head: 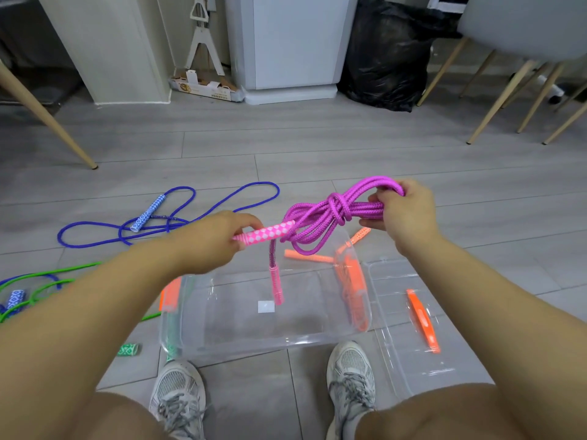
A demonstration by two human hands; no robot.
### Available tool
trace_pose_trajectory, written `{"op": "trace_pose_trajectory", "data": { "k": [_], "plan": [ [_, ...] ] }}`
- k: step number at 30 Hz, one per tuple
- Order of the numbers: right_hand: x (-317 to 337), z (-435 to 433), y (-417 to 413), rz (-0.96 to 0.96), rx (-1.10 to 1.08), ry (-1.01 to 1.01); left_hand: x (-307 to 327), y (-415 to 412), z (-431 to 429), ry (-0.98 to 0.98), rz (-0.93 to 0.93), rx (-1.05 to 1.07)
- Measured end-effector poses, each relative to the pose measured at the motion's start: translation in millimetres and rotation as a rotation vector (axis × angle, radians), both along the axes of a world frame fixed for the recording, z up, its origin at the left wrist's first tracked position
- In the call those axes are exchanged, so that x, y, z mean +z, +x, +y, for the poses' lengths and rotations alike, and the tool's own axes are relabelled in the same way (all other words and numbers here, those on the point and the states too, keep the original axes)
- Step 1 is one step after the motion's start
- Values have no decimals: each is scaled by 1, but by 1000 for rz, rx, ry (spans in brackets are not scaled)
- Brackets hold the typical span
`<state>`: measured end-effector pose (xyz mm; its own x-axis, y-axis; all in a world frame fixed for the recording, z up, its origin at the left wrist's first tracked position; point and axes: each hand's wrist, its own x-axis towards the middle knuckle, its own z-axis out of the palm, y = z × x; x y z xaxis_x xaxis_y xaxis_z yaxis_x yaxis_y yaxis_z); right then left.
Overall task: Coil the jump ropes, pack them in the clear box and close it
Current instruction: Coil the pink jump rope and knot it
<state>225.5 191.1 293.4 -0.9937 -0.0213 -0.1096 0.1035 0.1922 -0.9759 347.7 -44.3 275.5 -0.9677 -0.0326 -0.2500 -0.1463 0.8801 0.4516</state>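
"Where's the pink rope (330,208)?"
"Up over the clear box (254,342) — knotted in a bundle. The right hand (403,214) curls round the loops, the left hand (209,242) pinches one checkered handle (270,235); the other handle (275,281) dangles above the open box."

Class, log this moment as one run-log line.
left grip: holds pink checkered handle | right grip: holds knotted magenta rope coil | clear plastic box: open, below coil | blue jump rope: uncoiled on floor

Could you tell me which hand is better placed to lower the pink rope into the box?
Probably right: the right hand grips the coiled pink rope above the clear box; the left hand holds only its handle.
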Motion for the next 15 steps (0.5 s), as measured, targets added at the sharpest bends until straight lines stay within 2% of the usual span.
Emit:
{"op": "trace_pose_trajectory", "data": {
  "k": [5, 10, 15],
  "plan": [
    [-1, 3, -1, -99, -47, -40, 5, 7, -21, -13, -17, 39],
    [7, -8, 9, -162, 5, -126, -2, 10, -16, -40, -74, 46],
    [11, -11, 16, -185, 11, -175, -2, 13, -6, 44, -93, 42]
  ]
}}
